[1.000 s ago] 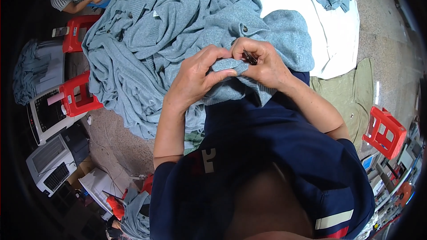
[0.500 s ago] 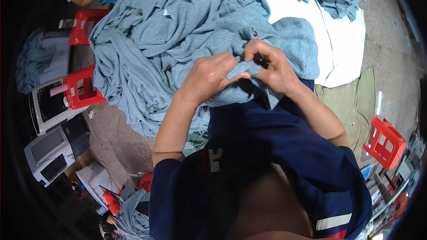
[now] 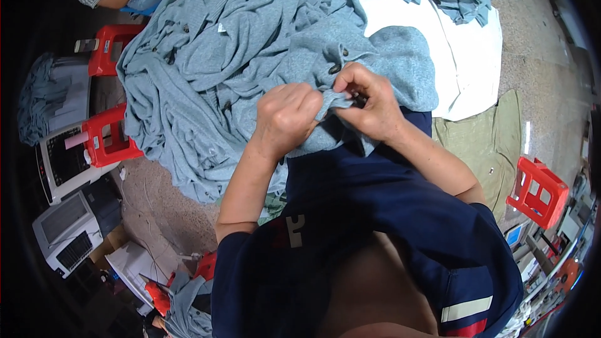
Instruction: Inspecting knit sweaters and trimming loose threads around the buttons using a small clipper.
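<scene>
Knitwear in grey-blue fills the middle of the view: a cardigan lies over the person's lap, its far part joining a big pile of garments on the floor ahead. The left hand is closed in a fist on a fold of the knit; the right hand pinches its fingers together on the edge, where a small dark button shows. The fabric looks soft, limp and light, so it probably stretches and slides when pulled; a grip close beside the button seems the safest. A white sheet lies at the right, a red stool at the left.
</scene>
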### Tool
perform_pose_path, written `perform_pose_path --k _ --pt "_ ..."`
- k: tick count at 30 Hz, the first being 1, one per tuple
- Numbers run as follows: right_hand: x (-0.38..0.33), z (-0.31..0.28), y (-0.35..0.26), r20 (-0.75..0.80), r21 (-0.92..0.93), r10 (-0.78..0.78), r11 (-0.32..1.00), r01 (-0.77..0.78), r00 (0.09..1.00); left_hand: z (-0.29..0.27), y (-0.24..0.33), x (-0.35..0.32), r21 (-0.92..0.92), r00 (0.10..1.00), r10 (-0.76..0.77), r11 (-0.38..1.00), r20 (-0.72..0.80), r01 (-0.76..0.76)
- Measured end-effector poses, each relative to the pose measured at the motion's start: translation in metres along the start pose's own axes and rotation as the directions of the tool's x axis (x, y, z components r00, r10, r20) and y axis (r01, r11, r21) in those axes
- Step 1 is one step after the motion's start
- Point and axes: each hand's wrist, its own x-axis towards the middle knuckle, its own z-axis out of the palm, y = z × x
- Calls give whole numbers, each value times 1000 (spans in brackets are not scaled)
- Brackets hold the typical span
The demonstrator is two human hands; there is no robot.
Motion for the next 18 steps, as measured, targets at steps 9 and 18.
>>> perform_pose_path --k 9,18 --pt "-7 12 21 710 -162 62 984 78 702 13 -14 -54 -285 975 -193 946 -109 155" --pt "252 -212 -42 30 -947 315 313 -74 949 29 -67 -91 -504 561 -798 585 -220 635"
